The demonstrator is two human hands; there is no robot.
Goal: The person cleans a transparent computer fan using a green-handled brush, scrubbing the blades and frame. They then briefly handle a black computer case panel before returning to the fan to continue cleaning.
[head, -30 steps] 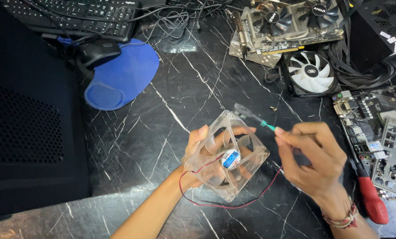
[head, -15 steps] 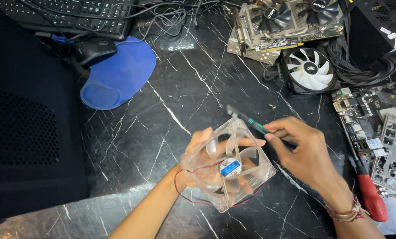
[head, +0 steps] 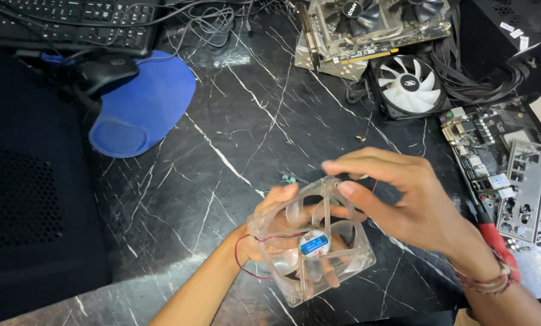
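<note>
We see a clear plastic case fan (head: 311, 246) held just above the black marble worktop (head: 234, 139), near its front edge, tilted with its blue-labelled hub facing up. Thin red and black wires (head: 244, 259) loop from its left side. The left hand (head: 270, 226) cups the fan from beneath and behind, fingers closed on the frame, a fingertip showing over the top left corner. The right hand (head: 397, 199) comes in from the right, its grip closed on the fan's upper right edge, thumb on the near face and fingers curled over the far rim. Just beyond the fan a small green-tipped piece (head: 288, 178) lies on the worktop. To the right lie a red-handled screwdriver (head: 499, 241), a motherboard (head: 494, 145) and a metal plate (head: 527, 187). Farther back sit a white-bladed fan (head: 410, 84) and a graphics card (head: 367, 27). At the far left are a blue mouse pad (head: 143, 108), a black mouse (head: 104, 72) and a keyboard (head: 71, 24).
</note>
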